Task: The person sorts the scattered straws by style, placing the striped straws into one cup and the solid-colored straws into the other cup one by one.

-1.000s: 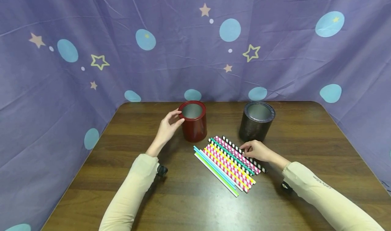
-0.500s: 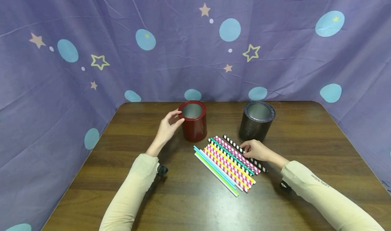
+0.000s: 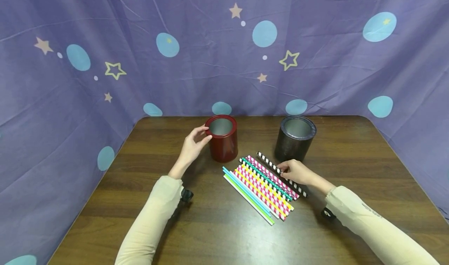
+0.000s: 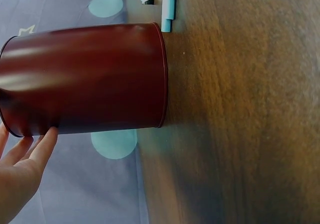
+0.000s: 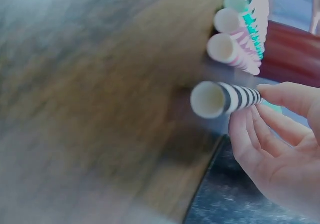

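Observation:
My right hand [image 3: 296, 172] pinches a black-and-white striped paper straw [image 3: 268, 162] between thumb and fingers. In the right wrist view the straw's open end [image 5: 209, 100] points at the camera, apart from the pink-patterned straws beside it. My left hand [image 3: 192, 145] touches the left side of a dark red canister [image 3: 224, 150] near its rim, thumb and fingers spread. The left wrist view shows those fingertips [image 4: 50, 133] against the canister's smooth wall. A row of paper straws [image 3: 261, 189] in pink, yellow, teal, blue, green and white lies slantwise between both arms.
A black canister [image 3: 294, 144] stands upright just beyond my right hand, its open top showing a grey inside. Both canisters are near the back of the brown wooden table [image 3: 168, 140]. A purple curtain [image 3: 210, 74] with stars and blue ovals hangs behind.
The black-and-white straw has shifted away from the row, up and to the right, with my right hand. My left hand and the red canister have stayed in place.

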`<move>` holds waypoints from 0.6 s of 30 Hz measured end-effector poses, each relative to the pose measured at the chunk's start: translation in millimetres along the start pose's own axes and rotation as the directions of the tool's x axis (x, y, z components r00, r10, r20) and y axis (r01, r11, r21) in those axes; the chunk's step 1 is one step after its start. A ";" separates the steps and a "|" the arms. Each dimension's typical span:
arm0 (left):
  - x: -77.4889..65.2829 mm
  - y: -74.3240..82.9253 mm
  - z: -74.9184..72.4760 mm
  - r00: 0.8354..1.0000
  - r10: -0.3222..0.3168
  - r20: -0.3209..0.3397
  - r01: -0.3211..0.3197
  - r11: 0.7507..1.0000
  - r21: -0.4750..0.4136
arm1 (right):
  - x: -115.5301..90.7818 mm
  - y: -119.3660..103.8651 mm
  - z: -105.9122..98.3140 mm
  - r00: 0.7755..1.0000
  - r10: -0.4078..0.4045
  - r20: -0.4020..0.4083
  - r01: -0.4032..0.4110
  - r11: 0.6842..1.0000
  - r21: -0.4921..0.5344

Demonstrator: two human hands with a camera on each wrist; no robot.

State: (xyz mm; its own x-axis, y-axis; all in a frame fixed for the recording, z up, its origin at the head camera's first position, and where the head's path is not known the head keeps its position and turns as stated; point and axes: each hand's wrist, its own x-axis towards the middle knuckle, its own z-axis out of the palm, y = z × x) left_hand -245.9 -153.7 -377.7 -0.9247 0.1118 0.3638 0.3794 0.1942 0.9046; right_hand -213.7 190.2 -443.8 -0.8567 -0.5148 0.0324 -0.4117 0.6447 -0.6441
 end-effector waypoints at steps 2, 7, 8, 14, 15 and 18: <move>0.1 -0.1 0.2 1.000 -0.001 0.000 0.001 1.000 0.000 | -0.7 -3.8 -1.4 1.000 -0.013 -0.021 0.013 1.000 0.005; -0.1 -0.9 0.1 1.000 -0.003 -0.009 0.003 1.000 0.007 | -1.3 -16.2 -7.8 0.996 -0.025 -0.081 0.026 0.999 0.021; -0.2 -1.2 0.1 1.000 -0.002 -0.011 0.002 1.000 0.007 | -1.4 -18.9 -9.5 0.996 -0.019 -0.090 0.022 0.999 0.029; -0.3 -3.2 0.4 1.000 0.011 -0.029 -0.010 1.000 0.028 | 0.0 -35.0 -20.1 0.988 -0.007 -0.157 0.018 0.998 0.067; -0.5 -3.1 0.6 0.999 0.013 -0.033 -0.012 0.999 0.029 | 0.6 -37.6 -21.7 0.986 -0.008 -0.169 0.020 0.998 0.067; -1.1 -2.8 1.0 0.999 0.015 -0.036 -0.014 1.000 0.018 | 2.5 -45.4 -26.9 0.978 -0.007 -0.210 0.022 0.997 0.071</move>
State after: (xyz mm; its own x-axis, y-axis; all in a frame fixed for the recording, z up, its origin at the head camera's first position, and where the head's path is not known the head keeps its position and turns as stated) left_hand -245.9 -153.5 -380.8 -0.9194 0.0796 0.3851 0.3931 0.2099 0.8952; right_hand -205.5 174.9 -393.8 -0.9000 -0.3892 0.1963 -0.4075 0.5914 -0.6959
